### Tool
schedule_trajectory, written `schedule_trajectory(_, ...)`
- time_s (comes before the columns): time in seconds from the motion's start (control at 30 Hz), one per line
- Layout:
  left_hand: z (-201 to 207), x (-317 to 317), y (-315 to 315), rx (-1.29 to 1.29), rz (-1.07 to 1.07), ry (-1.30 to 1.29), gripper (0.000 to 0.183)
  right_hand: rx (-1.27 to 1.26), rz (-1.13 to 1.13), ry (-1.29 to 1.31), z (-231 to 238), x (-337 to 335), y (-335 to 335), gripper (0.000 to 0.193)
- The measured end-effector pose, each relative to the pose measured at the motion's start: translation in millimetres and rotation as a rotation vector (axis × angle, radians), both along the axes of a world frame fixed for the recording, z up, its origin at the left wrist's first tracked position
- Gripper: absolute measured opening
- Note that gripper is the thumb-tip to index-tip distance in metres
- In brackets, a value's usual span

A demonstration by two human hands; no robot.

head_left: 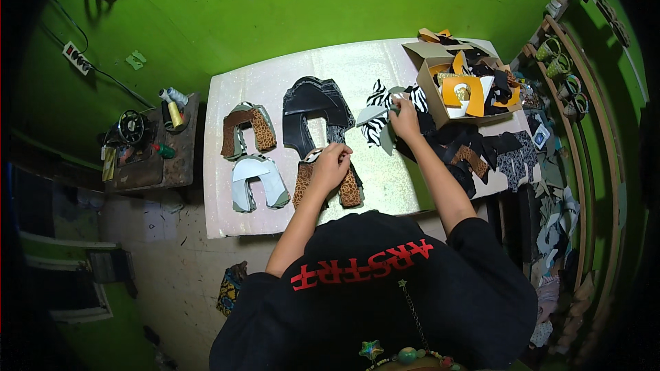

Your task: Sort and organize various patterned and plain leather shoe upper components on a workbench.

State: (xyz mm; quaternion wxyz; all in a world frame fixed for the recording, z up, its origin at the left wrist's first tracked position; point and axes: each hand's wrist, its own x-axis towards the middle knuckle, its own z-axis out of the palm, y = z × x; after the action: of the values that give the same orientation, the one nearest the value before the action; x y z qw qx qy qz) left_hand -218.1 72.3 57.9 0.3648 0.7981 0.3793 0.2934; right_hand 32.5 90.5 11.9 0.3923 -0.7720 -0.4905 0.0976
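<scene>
My right hand [405, 120] pinches a zebra-print cut piece [377, 113] with grey-green backing, from a loose cluster of such pieces. My left hand [331, 163] is closed, its fingers drawn together over a stack of leopard-print U-shaped pieces [351, 191]; what it holds, if anything, is hidden. Just beyond it lies a stack of black U-shaped pieces [313, 99]. Farther left are a brown and leopard-print U-shaped stack [260, 128] and, nearer me, a pale blue-white U-shaped stack [256, 172].
A cardboard box [427, 88] of mixed scraps stands at the table's [237, 82] far right. Black and patterned scraps [474, 158] lie in front of it. On the left a small dark bench [148, 172] carries thread spools [177, 96]. Racks [584, 110] line the right wall.
</scene>
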Motion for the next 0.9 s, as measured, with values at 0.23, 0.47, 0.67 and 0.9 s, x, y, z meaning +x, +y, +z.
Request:
schedule_trajectory(0.23,-7,6,13,-0.136,-0.095,0.002,0.015,-0.179,-0.045,-0.161,-1,37,36,0.034)
schedule_trajectory(0.47,-18,8,22,-0.264,-0.111,-0.031,0.016,-0.324,-0.044,-0.265,-19,55,48,0.025)
schedule_trajectory(0.67,-21,9,26,-0.267,-0.091,-0.034,0.017,-0.155,-0.062,-0.263,-11,55,40,0.01)
schedule_trajectory(0.9,-20,8,24,-0.296,-0.088,-0.027,0.014,-0.096,-0.063,-0.295,10,51,31,0.008)
